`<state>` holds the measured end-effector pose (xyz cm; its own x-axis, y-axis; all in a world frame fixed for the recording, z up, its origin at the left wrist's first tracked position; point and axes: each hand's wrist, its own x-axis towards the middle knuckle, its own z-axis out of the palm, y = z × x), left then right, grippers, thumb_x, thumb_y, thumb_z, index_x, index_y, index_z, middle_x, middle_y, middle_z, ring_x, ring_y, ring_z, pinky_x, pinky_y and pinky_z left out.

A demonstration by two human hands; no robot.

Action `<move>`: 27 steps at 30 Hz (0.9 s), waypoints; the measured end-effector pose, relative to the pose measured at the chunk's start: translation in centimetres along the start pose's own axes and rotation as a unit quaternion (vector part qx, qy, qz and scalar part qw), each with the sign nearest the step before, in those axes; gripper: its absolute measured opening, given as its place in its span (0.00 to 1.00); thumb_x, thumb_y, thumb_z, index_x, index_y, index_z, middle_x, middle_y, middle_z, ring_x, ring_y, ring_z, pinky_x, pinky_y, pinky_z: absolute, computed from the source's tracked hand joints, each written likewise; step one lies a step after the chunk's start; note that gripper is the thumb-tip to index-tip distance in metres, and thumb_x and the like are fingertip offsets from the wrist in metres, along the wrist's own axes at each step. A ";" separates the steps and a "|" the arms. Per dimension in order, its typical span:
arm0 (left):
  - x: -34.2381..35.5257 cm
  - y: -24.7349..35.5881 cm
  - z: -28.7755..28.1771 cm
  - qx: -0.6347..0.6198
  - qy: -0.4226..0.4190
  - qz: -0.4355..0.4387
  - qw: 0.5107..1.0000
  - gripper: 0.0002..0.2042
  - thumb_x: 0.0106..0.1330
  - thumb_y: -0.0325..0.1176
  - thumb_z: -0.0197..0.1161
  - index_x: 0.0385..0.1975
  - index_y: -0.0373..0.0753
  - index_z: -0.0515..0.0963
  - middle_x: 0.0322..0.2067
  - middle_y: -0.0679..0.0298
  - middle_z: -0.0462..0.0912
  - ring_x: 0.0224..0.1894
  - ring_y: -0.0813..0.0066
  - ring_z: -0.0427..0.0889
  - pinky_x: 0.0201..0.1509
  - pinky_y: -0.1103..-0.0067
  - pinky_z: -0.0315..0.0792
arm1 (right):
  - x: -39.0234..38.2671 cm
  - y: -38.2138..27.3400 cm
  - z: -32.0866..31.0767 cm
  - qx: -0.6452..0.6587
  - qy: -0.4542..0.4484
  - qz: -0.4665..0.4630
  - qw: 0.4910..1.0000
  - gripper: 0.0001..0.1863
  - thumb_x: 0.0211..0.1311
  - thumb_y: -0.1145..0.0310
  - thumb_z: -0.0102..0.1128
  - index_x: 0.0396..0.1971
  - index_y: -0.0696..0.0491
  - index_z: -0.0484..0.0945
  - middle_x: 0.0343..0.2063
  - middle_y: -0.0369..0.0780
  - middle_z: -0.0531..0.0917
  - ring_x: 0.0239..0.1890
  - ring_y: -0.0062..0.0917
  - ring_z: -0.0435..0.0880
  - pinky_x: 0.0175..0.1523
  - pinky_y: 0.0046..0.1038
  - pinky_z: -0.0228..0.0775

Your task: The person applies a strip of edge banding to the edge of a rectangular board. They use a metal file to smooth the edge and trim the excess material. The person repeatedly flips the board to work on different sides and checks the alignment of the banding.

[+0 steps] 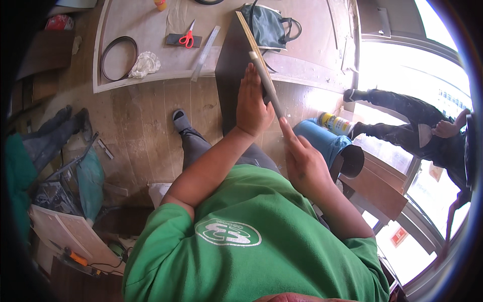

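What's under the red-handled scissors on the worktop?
A dark flat piece lies beneath the scissors, its ends showing on either side; the blades reach past it over the worktop. Whatever lies directly below that piece is covered and cannot be seen.

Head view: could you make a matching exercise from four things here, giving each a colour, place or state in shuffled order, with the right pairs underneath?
Things
1. Scissors
2. Bag
3. Container
4. Strip

Descriptions
A. Blue and rounded
B. Long and grey, alongside the left hand
C. Red-handled, lying over a dark flat piece on the table
D. Dark green, with a carry handle

Pairs: 1-C, 2-D, 3-A, 4-B
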<state>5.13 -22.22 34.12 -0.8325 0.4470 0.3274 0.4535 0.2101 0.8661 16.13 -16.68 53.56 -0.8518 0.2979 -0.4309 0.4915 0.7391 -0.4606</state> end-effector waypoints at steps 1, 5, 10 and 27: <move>0.0 0.1 0.1 0.002 0.000 0.000 1.000 0.38 0.58 0.21 0.60 0.71 0.25 0.55 0.67 0.35 0.64 0.71 0.38 0.64 0.73 0.57 0.63 | 0.7 0.3 0.4 -0.014 0.000 0.003 1.000 0.34 0.67 0.74 0.52 0.74 0.50 0.59 0.31 0.50 0.78 0.31 0.48 0.82 0.36 0.45 0.75; -0.2 0.4 0.1 -0.011 -0.003 0.003 1.000 0.37 0.58 0.21 0.61 0.71 0.25 0.56 0.67 0.36 0.64 0.71 0.38 0.64 0.73 0.57 0.63 | 4.3 1.7 0.6 -0.022 0.050 -0.028 0.998 0.34 0.67 0.75 0.50 0.74 0.51 0.58 0.32 0.51 0.79 0.30 0.48 0.81 0.36 0.46 0.74; 0.3 -0.2 -0.6 -0.006 -0.005 -0.001 1.000 0.37 0.58 0.22 0.60 0.70 0.24 0.57 0.67 0.36 0.64 0.71 0.39 0.65 0.73 0.57 0.62 | 1.5 0.1 -0.5 -0.002 0.000 0.000 1.000 0.34 0.67 0.74 0.51 0.74 0.49 0.59 0.33 0.51 0.80 0.31 0.49 0.82 0.39 0.46 0.75; -0.5 -1.4 -4.1 -0.011 -0.095 -0.012 0.995 0.42 0.54 0.22 0.62 0.73 0.29 0.53 0.69 0.39 0.62 0.71 0.40 0.64 0.74 0.57 0.59 | 16.4 6.8 2.4 0.061 0.015 -0.145 0.987 0.40 0.57 0.76 0.65 0.69 0.28 0.70 0.37 0.46 0.77 0.38 0.41 0.82 0.46 0.38 0.76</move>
<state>3.60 -26.28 34.29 -0.7671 0.5986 0.2308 0.4250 0.2047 0.8818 5.99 -8.22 41.47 -0.9642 0.1039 -0.2440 0.2425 0.7181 -0.6523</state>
